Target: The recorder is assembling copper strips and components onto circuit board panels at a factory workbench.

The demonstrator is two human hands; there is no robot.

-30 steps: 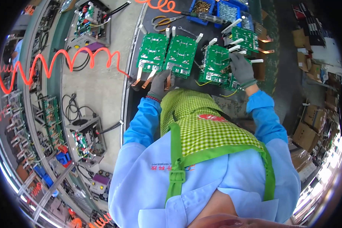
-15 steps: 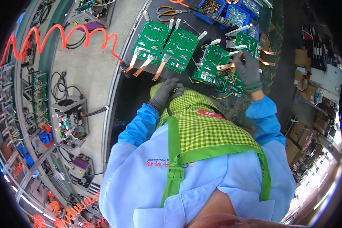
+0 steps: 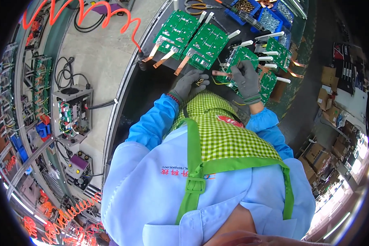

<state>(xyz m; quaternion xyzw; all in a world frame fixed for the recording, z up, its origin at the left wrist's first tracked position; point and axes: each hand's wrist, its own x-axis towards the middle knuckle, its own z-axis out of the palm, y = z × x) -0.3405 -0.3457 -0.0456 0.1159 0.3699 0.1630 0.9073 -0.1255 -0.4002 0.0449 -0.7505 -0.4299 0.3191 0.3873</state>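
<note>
My left hand (image 3: 190, 85), in a grey glove, is curled at the table's near edge around several small brass-coloured screws (image 3: 199, 81). My gloved right hand (image 3: 247, 82) hovers over a green circuit board (image 3: 242, 55) right of the middle. Its thumb and fingers are pinched together beside a copper strip (image 3: 221, 74); whatever they hold is too small to make out. Another circuit board (image 3: 278, 53) and a lower one (image 3: 268, 85), with white posts, sit right of that hand. Two boards (image 3: 177, 30) (image 3: 209, 44) with copper strips (image 3: 183, 64) lie to the left.
Blue bins (image 3: 270, 20) of small metal fasteners stand at the back, beside a power screwdriver (image 3: 247, 17) and pliers (image 3: 201, 6). A red coiled hose (image 3: 131, 25) hangs at the left. Yellow wires (image 3: 221, 83) trail from the boards near my right hand.
My right hand has moved left and nearer, from the far right boards to the middle one. My left hand stays curled around the screws. The whole view has shifted slightly.
</note>
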